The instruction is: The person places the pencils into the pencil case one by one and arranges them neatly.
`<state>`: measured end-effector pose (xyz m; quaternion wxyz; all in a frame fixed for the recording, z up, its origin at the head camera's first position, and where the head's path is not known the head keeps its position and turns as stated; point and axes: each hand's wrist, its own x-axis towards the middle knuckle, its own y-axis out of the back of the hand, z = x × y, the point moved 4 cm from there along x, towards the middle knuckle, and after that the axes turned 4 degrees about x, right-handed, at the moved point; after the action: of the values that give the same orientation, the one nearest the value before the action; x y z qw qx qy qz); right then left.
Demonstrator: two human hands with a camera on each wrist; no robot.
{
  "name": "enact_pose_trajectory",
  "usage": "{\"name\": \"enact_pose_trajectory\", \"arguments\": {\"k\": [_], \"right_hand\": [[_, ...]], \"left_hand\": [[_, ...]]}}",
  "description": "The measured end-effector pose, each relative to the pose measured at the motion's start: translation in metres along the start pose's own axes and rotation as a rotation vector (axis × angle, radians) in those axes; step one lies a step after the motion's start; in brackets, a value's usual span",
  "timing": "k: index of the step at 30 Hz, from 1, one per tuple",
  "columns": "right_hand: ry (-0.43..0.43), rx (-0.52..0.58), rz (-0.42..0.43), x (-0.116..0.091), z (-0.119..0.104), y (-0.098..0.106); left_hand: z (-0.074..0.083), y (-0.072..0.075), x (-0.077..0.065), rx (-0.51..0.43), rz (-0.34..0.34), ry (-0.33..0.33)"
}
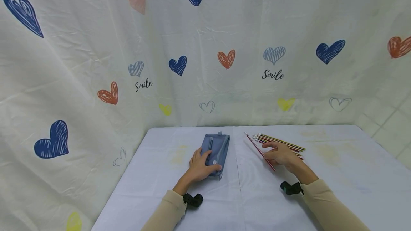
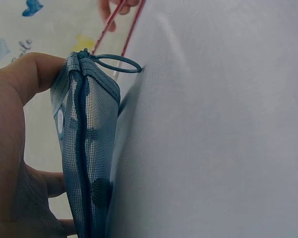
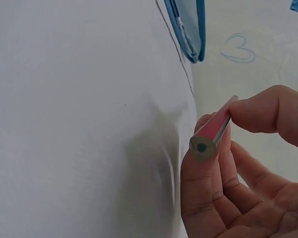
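Note:
A blue mesh zip pencil case [image 1: 222,149] lies flat on the table, left of the middle. My left hand [image 1: 199,167] rests on it with thumb and fingers spread over its upper face. The left wrist view shows the zip [image 2: 80,129] along its side and a loop pull [image 2: 119,62] at one end. My right hand [image 1: 282,155] pinches a red pencil [image 1: 255,147] between thumb and fingers. In the right wrist view, that pencil's flat end [image 3: 202,147] faces the camera. Beside and partly behind this hand lies a loose bunch of several pencils [image 1: 285,143].
A white cloth covers the table [image 1: 257,202]. Behind it hangs a pale curtain [image 1: 244,92] printed with hearts and "Smile". A dark wrist camera [image 1: 193,200] sits at the left cuff, another camera [image 1: 290,188] at the right.

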<state>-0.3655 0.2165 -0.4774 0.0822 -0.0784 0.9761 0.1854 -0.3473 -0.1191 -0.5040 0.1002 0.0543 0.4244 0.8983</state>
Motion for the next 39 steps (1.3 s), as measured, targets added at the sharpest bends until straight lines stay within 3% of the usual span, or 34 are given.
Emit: {"name": "enact_pose_trajectory", "arguments": {"k": [10,19,26,39], "right_hand": [[0.002,-0.029,0.011,-0.001,-0.001,-0.004],[0.078,0.093,-0.089,-0.003,-0.007,-0.016],[0.079,0.142,-0.121,-0.006,-0.011,-0.024],[0.050,0.104,-0.199,-0.002,-0.021,-0.062]], "left_hand": [[0.000,0.001,0.000,-0.005,0.000,0.003],[0.001,0.002,0.000,0.001,-0.008,0.004],[0.000,0.002,0.001,0.004,-0.010,0.003],[-0.002,0.000,0.003,0.009,-0.005,0.004]]}}
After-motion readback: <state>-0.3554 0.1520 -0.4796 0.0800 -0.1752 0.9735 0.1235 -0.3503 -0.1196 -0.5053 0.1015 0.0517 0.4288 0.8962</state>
